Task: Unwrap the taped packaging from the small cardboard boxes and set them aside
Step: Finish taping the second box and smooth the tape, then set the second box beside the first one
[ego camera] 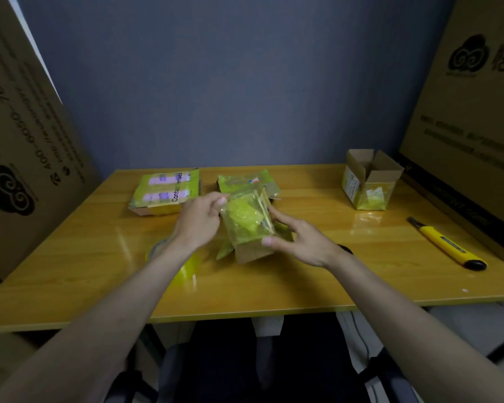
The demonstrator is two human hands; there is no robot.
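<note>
A small cardboard box [252, 248] wrapped in yellow-green tape is held above the middle of the wooden table [303, 280]. My left hand [200, 218] pinches a loose flap of the tape wrap [243, 219] at the box's upper left. My right hand [298, 242] grips the box from the right, thumb on its lower front. Behind it lies another taped box [245, 180]. A flat taped package [166, 190] with printed labels lies at the back left.
An opened small box [368, 180] with raised flaps stands at the back right. A yellow utility knife [445, 244] lies at the right. A roll of yellow tape [186, 267] sits under my left forearm. Large cardboard cartons [26, 126] flank both sides.
</note>
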